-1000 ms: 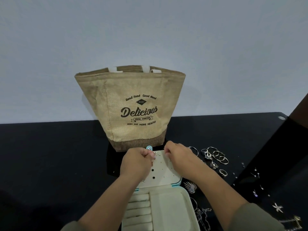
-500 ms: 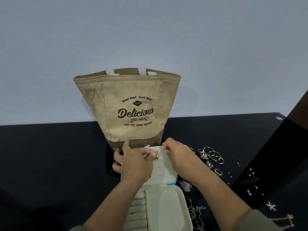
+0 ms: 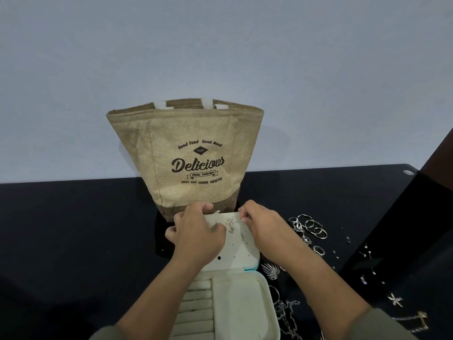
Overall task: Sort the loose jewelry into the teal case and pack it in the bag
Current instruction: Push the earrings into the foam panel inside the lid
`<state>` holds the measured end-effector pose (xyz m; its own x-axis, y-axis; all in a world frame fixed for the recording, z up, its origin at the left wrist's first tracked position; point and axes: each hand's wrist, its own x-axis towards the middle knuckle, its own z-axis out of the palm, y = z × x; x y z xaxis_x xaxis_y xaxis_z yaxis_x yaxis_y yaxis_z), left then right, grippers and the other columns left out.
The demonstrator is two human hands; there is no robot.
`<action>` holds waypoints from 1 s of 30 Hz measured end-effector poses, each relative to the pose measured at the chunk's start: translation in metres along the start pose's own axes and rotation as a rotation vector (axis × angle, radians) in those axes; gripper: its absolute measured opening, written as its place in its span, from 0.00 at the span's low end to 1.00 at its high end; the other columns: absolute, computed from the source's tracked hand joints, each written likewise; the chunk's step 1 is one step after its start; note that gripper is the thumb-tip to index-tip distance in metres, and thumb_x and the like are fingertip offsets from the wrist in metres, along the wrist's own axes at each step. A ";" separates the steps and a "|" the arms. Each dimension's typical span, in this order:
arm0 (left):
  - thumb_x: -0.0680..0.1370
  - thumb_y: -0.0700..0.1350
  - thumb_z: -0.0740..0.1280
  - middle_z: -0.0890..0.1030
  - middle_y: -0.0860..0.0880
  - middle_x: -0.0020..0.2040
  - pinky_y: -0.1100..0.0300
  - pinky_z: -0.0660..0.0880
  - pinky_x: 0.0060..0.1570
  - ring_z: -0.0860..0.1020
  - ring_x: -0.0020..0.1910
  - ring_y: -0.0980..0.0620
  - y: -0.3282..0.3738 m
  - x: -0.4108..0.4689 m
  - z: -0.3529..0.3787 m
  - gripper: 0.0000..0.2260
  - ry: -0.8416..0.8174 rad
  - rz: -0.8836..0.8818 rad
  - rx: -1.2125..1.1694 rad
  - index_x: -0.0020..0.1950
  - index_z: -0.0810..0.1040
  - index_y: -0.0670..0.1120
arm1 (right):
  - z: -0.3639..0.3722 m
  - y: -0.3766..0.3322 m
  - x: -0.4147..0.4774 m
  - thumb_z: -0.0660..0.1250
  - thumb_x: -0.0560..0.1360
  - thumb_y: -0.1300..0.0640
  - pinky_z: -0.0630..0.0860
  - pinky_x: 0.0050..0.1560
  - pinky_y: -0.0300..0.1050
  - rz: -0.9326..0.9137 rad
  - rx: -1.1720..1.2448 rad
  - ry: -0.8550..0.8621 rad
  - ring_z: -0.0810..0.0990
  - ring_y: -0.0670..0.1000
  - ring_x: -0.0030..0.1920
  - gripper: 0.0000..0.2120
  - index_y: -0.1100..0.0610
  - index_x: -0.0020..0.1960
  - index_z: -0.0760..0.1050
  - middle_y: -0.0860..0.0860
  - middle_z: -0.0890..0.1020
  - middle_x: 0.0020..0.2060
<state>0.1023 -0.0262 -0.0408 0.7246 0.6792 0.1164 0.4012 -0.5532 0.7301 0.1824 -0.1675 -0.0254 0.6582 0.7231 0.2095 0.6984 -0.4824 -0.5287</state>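
The teal case (image 3: 255,266) lies open on the black table, its cream lid panel (image 3: 241,251) with small holes raised toward the bag. A starfish earring (image 3: 231,222) is pinned near the panel's top. My left hand (image 3: 196,234) curls round the panel's upper left edge. My right hand (image 3: 259,224) pinches the panel's upper right edge. The case's base shows cream ring rolls (image 3: 196,307) and an open compartment (image 3: 237,305). The burlap bag (image 3: 186,155) printed "Delicious" stands upright just behind the case.
Loose rings (image 3: 311,228) lie right of the case. A fan-shaped piece (image 3: 270,271) and chains (image 3: 286,315) sit by the case's right side. Small studs (image 3: 367,253) and another starfish piece (image 3: 395,299) are scattered at the far right. A blue-grey wall rises behind.
The starfish earring, held between the fingertips before, now sits on the lid panel. Both hands have shifted to the panel's top edge.
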 end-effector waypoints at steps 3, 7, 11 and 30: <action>0.73 0.54 0.69 0.74 0.64 0.56 0.57 0.49 0.60 0.65 0.61 0.60 -0.003 0.001 -0.006 0.17 -0.010 0.092 0.020 0.61 0.73 0.58 | -0.004 -0.004 0.001 0.56 0.81 0.59 0.75 0.44 0.52 0.000 -0.009 0.010 0.75 0.48 0.44 0.05 0.52 0.48 0.68 0.49 0.78 0.45; 0.71 0.62 0.72 0.75 0.64 0.55 0.58 0.54 0.60 0.67 0.56 0.61 -0.005 -0.001 -0.009 0.19 0.013 0.200 0.090 0.58 0.75 0.59 | -0.008 -0.010 -0.002 0.56 0.81 0.58 0.74 0.43 0.49 0.008 -0.011 0.004 0.75 0.48 0.43 0.05 0.52 0.47 0.68 0.49 0.78 0.45; 0.68 0.61 0.74 0.77 0.62 0.51 0.59 0.61 0.58 0.71 0.54 0.58 -0.003 -0.006 -0.014 0.19 0.087 0.270 0.054 0.54 0.76 0.56 | -0.015 -0.017 -0.007 0.56 0.81 0.57 0.76 0.43 0.48 0.018 -0.014 0.014 0.75 0.46 0.44 0.05 0.51 0.47 0.68 0.47 0.78 0.46; 0.67 0.54 0.74 0.71 0.55 0.31 0.62 0.66 0.26 0.68 0.30 0.56 -0.037 -0.099 -0.029 0.15 0.403 0.894 0.164 0.33 0.71 0.48 | -0.039 -0.052 -0.104 0.64 0.78 0.55 0.70 0.39 0.31 0.104 0.009 -0.098 0.76 0.39 0.39 0.04 0.47 0.45 0.75 0.42 0.80 0.40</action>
<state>-0.0008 -0.0590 -0.0597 0.5662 0.0758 0.8207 -0.1051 -0.9810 0.1631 0.0890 -0.2366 0.0122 0.6958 0.7146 0.0725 0.6251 -0.5528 -0.5510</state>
